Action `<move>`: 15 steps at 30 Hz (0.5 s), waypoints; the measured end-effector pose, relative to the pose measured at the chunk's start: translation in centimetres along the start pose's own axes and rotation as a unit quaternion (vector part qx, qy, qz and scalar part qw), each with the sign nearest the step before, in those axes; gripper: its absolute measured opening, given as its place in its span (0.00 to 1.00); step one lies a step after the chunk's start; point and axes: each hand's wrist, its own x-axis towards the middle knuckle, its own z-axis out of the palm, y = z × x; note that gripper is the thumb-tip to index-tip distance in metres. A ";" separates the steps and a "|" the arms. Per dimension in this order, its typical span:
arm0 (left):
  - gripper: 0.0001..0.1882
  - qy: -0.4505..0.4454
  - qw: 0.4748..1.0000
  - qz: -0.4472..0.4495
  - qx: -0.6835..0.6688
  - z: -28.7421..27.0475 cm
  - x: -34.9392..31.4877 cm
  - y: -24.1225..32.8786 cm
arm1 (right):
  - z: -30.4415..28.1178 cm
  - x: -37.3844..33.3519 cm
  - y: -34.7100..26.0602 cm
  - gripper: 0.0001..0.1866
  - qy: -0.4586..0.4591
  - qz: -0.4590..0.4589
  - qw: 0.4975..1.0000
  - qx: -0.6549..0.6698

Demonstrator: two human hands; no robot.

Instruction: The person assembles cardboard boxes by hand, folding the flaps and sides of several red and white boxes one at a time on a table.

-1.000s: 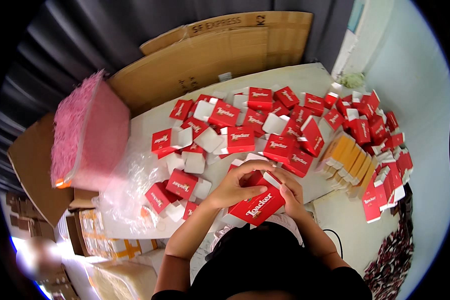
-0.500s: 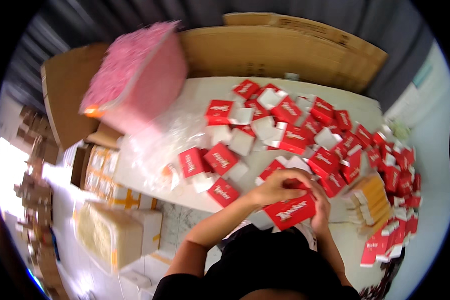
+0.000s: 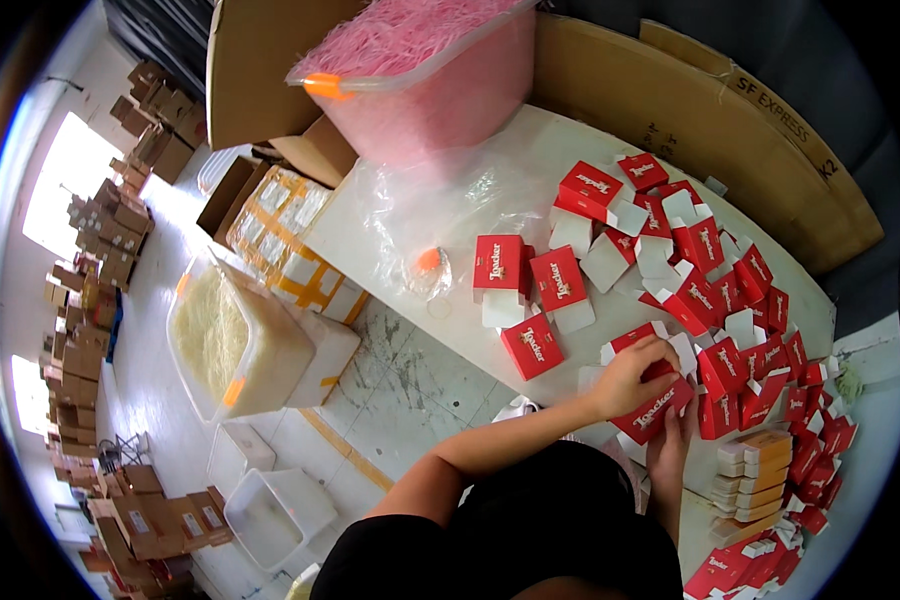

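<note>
Close to my body, over the table's near edge, a small red cardboard box (image 3: 660, 413) with white lettering is between my hands. My left hand (image 3: 632, 382) reaches across from the left, its fingers curled over the box's upper side. From below, my right hand (image 3: 672, 446) grips the box's right end. What the fingers do inside the box's opening is hidden. Just beyond my hands another red box (image 3: 632, 338) lies with white flaps showing. Left of them three red boxes stand together, the nearest red box (image 3: 532, 346) by the table edge.
Many red boxes (image 3: 705, 245) with open white flaps cover the table's right half. Stacked yellow-and-white packs (image 3: 755, 475) sit at the right. A tub of pink paper shred (image 3: 440, 90) stands at the far left, beside clear plastic film (image 3: 390, 215). On the floor is a tub of pale shred (image 3: 210, 335).
The view has swung left and tilted, so the table and my hands appear farther right and more floor shows. My hands still hold the red box, its printed face now tilted more steeply.
</note>
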 end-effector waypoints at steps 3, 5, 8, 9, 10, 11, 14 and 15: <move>0.08 0.022 0.997 -0.034 0.073 0.7 -1.7 -0.3 | 0.5 -1.0 2.0 0.33 0.012 0.017 0.999 -0.043; 0.08 0.033 0.994 -0.031 0.103 1.0 -2.4 -1.4 | 1.1 -1.4 2.5 0.34 0.028 0.035 0.997 -0.066; 0.12 0.032 0.982 -0.025 0.183 -0.5 -3.0 -3.2 | 0.4 -1.6 4.4 0.36 0.009 0.050 0.992 -0.115; 0.15 0.062 0.978 -0.053 0.190 -1.2 -3.1 -3.7 | -1.1 -1.7 5.7 0.37 -0.010 0.054 0.983 -0.175; 0.18 0.060 0.974 -0.213 0.043 -2.4 -3.1 -2.7 | -0.5 -1.6 6.4 0.40 0.015 0.013 0.992 -0.127; 0.21 0.113 0.976 -0.018 0.188 -4.0 -3.7 -3.1 | -0.2 -1.6 5.7 0.42 0.033 0.072 0.991 -0.112; 0.21 0.180 0.963 -0.139 -0.147 -8.8 -7.1 -5.9 | -0.3 -0.6 3.5 0.43 0.118 0.089 0.988 -0.037; 0.18 0.176 0.969 -0.173 0.007 -9.8 -7.3 -4.6 | -1.2 -0.3 2.3 0.42 0.163 0.145 0.975 -0.027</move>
